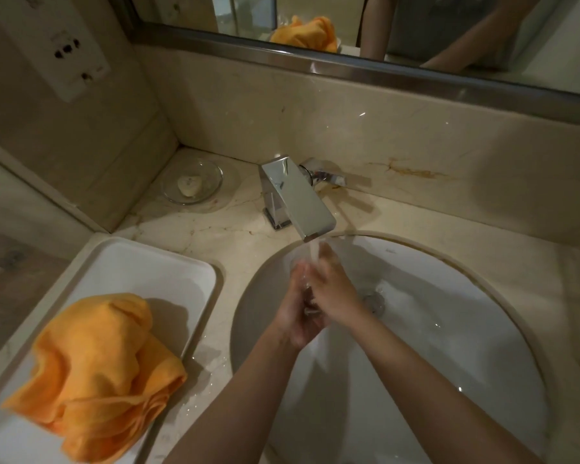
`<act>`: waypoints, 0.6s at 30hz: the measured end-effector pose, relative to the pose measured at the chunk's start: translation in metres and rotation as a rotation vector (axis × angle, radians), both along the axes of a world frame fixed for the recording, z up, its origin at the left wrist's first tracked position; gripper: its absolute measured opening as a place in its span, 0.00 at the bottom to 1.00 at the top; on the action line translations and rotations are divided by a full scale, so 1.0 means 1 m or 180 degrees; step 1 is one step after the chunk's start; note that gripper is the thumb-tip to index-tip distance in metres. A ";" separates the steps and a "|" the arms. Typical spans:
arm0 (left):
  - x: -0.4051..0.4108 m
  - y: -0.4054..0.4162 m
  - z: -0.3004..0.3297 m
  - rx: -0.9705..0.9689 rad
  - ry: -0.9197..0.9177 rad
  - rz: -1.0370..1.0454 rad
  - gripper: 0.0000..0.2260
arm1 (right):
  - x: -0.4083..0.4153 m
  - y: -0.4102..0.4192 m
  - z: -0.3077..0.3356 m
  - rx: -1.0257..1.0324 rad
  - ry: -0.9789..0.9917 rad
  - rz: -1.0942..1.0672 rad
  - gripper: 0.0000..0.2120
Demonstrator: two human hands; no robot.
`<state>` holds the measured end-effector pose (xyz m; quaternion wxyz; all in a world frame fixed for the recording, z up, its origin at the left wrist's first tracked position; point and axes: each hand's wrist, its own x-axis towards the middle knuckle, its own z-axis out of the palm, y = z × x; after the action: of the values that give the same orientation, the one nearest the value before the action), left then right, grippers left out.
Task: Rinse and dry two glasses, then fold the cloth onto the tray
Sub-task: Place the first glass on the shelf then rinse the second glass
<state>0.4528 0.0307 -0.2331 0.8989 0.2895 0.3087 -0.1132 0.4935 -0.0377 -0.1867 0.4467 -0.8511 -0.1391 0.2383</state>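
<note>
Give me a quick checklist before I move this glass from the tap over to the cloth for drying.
1. Water running from faucet: ok, stream falls onto the glass.
2. Glass gripped: ok, left hand and right hand both around it.
3. Glass fully rinsed: cannot tell, hands cover it.
4. Orange cloth ready: ok, bunched on the white tray.
5. Second glass located: cannot tell, none visible.
6. Tray space free: ok, far half bare.

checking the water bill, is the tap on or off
On: a stream runs from the faucet spout onto both hands over the sink.
</note>
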 end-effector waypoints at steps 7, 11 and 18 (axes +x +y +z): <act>0.004 -0.003 -0.002 0.0693 -0.0094 0.0016 0.39 | 0.005 0.000 -0.009 -0.0342 0.1031 -0.0538 0.28; 0.006 0.002 -0.011 0.0697 -0.0129 0.0320 0.46 | -0.011 -0.011 -0.011 -0.0743 0.0804 -0.0188 0.29; 0.013 0.000 -0.009 0.0732 -0.0189 0.0024 0.52 | 0.027 -0.037 0.024 -0.1178 0.0129 0.0061 0.18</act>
<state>0.4662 0.0303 -0.2417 0.8690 0.3927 0.2940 -0.0650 0.5209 -0.0752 -0.1627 0.2829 -0.9124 -0.0920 0.2811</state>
